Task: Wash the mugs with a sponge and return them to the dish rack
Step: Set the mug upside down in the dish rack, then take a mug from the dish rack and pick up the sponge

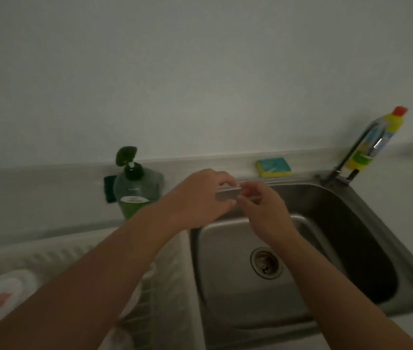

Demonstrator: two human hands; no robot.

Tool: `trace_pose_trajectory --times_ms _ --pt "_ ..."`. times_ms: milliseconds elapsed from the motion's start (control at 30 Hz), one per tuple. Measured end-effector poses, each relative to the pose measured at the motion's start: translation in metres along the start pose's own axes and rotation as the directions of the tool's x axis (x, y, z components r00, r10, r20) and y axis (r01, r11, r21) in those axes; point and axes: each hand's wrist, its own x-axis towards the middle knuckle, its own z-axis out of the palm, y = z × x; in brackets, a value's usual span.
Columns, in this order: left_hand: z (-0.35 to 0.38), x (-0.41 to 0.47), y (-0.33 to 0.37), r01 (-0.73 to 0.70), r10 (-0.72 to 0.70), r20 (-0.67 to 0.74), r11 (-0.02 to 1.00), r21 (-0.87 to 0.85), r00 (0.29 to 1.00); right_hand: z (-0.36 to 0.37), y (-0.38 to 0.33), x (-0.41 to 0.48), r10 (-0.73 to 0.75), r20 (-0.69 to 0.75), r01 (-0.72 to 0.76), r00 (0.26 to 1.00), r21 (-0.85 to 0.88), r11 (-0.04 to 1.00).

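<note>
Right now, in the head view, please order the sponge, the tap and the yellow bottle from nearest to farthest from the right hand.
From the right hand, which pinches a small grey object with the left hand:
1. Sponge, on the ledge just behind it.
2. Tap, at the back right corner of the sink.
3. Yellow bottle, behind the tap, farthest right.

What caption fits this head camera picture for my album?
Over the sink, left hand and right hand hold a small grey thing; sponge sits behind.

Counter (36, 198) bears sponge (273, 167), soap bottle (134, 190), perhaps rack (160, 286).
</note>
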Motion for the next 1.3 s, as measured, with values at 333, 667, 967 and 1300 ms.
trace_pose_trajectory --times_ms 333,667,967,1300 --pt "0.119 0.159 0.036 0.236 -0.24 0.133 0.971 0.042 0.962 -0.091 0.12 0.119 0.065 0.114 -0.029 0.991 -0.296 0.955" --pt "0.155 0.208 0.003 0.459 -0.422 0.233 0.878 -0.134 0.876 -0.069 0.193 0.229 0.024 0.237 0.162 0.971 -0.73 0.664" --pt "0.168 0.203 -0.028 0.551 -0.487 0.263 0.774 -0.312 0.833 -0.042 0.228 0.269 -0.206 0.197 0.283 0.959 -0.743 0.606" --pt "0.14 0.182 0.005 0.486 -0.639 0.206 0.299 -0.821 0.741 -0.065 0.118 0.215 0.193 0.167 -0.236 0.967 0.296 0.926"
